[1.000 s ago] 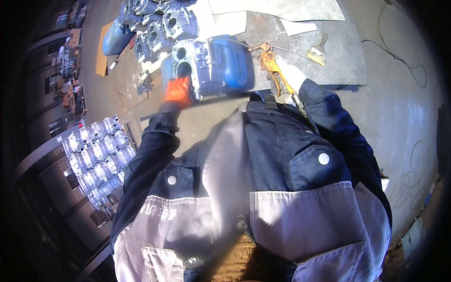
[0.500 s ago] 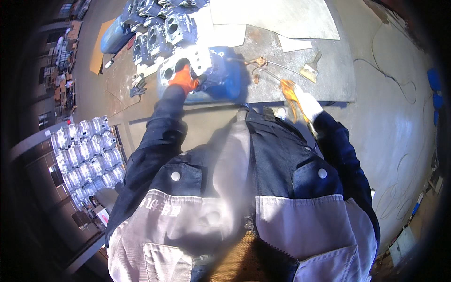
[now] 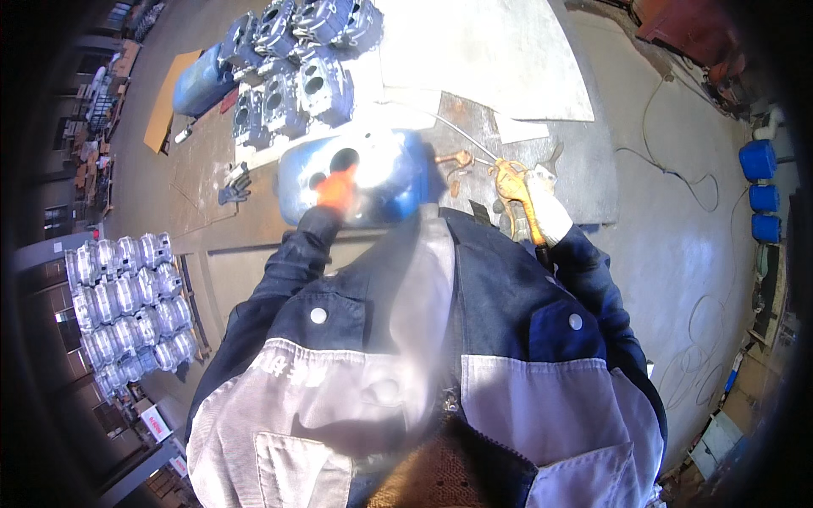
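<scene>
My left hand (image 3: 339,193), in an orange glove, is closed at the near edge of a metal casting (image 3: 374,161), beside its round bores. Glare and blur partly hide the fingers. The casting rests on a blue plastic drum (image 3: 410,195) lying at the table's near edge. My right hand (image 3: 546,201), in a whitish glove, is wrapped round an orange-handled gun (image 3: 513,184). A thin metal tube (image 3: 457,129) stretches from it toward the casting. An orange-brown fitting (image 3: 457,158) and a paint brush (image 3: 550,161) lie near the gun.
Several engine-housing castings (image 3: 284,100) stand beyond the drum, with another blue drum (image 3: 203,82) to their left. A dark glove (image 3: 235,188) lies on the table's left part. Shiny castings (image 3: 131,300) fill a rack at left. A cable (image 3: 677,173) crosses the right floor.
My right hand and the gun have moved slightly nearer my body, and the thin tube now points toward the casting. My left hand stays at the casting. The view has shifted.
</scene>
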Demonstrator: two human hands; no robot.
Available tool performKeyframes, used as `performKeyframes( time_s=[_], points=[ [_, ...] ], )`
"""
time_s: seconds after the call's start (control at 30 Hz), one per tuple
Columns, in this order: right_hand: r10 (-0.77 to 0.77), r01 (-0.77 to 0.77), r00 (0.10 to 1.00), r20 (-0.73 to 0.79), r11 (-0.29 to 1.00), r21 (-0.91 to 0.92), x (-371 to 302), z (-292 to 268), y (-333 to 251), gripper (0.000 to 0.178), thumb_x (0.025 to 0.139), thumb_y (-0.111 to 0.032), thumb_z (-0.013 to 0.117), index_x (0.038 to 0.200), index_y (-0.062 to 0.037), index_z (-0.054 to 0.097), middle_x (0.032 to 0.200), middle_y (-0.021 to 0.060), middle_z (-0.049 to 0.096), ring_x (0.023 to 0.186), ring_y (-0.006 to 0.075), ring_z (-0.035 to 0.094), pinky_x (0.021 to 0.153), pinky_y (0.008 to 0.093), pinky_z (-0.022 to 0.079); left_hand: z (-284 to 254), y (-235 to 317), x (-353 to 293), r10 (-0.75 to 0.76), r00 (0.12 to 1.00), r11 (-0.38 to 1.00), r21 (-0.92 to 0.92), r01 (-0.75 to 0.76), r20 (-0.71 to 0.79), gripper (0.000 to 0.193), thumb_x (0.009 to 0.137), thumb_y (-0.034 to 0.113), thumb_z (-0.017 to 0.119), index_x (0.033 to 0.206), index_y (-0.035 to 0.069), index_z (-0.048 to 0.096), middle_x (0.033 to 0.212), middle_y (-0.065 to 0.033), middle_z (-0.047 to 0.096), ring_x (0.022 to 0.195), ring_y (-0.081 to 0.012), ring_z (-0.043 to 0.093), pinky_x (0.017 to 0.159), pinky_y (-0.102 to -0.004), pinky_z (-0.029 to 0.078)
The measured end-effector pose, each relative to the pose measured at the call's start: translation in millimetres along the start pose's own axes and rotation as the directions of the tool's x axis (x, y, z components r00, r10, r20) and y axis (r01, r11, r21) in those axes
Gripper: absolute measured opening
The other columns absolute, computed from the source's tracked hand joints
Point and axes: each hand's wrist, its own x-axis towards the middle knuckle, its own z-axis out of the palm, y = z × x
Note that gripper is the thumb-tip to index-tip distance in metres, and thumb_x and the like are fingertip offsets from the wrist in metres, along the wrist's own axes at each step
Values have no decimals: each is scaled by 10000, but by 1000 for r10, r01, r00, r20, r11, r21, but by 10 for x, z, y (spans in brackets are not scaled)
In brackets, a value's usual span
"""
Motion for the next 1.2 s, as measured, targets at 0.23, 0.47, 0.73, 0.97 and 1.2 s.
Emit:
performKeyframes(
  time_s=[0.23,0.47,0.73,0.97,1.2],
  points=[
    [-262,258,965,-28,961,-98,287,781,-80,502,1032,-361,352,1335,31,435,1208,108,593,1037,197,610,930,311,489,242,-576,170,296,955,952,-82,-295,1,416,661,165,678,1058,74,591,862,-236,629,830,-449,589,710,-493,493],
    [-161,58,971,175,873,484,452,640,239,393,1043,-209,348,1347,36,396,1329,106,490,1211,168,474,1065,303,350,-506,-821,504,336,939,921,-234,-311,70,482,750,213,649,1192,44,558,979,-268,640,931,-435,607,790,-463,493],
    [-165,173,966,199,985,-22,714,753,-139,529,1000,-353,445,1398,-12,378,1365,75,493,1220,198,498,1070,332,363,-951,-236,509,193,929,916,281,-287,317,354,707,235,682,1038,110,681,1079,-170,655,1012,-359,634,808,-538,494],
    [68,2,996,66,682,-731,1484,1243,-358,678,969,-582,352,1129,36,582,813,95,653,545,160,567,496,286,470,-622,391,29,227,923,909,271,-315,311,403,804,342,596,1098,74,658,1251,-197,540,1217,-355,481,1103,-502,268],
    [361,134,887,289,398,-908,672,1571,-918,682,950,-615,355,1026,14,609,602,75,574,461,153,508,467,275,403,-224,619,275,36,988,974,214,-68,148,368,826,299,533,1086,76,667,1152,-183,610,1095,-368,564,996,-539,345]
  ],
)
